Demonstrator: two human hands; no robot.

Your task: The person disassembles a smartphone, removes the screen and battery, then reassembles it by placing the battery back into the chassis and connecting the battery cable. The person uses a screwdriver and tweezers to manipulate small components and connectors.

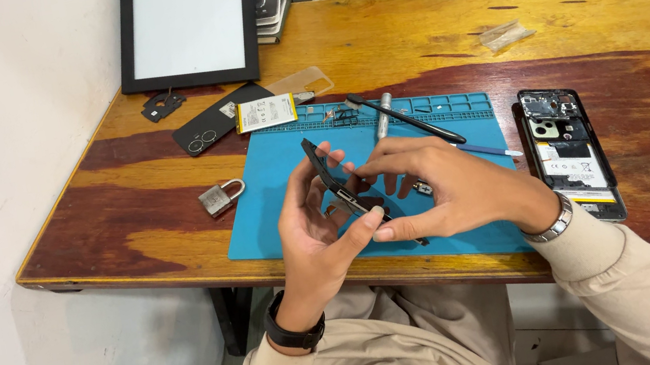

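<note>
I see the left hand (313,238) with its grip closed around a thin dark phone frame (336,185), held tilted on edge above the blue mat (273,191); the right hand (441,184) pinches the frame's lower end from the other side; an opened phone (569,153) lies on the desk (585,39) to the right; a padlock (219,197) sits left of the mat.
</note>
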